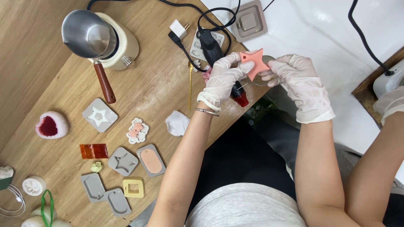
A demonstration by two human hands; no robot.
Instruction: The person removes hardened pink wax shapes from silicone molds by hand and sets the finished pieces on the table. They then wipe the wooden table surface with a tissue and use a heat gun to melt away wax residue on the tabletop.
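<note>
Star piece up for inspection, upper centre of the frame.
Gloved left hand (224, 77) and right hand (299, 86) pinch the flat salmon-pink star-shaped cast (255, 63) by its points, face kept clear.

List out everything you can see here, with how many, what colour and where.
star piece: one, salmon pink, held between both hands
rotary tool: one, black with cord, under the left hand
melting pot: one, steel with brown handle, on a cream heater top left
grey moulds: several, on the table left, one with a star hollow
heart candle: one, pink and red, far left
yellow square frame: one, bottom centre
orange film: one, beside the moulds
wooden table: one, brown
left hand: white glove, bracelet at wrist
right hand: white glove
</note>
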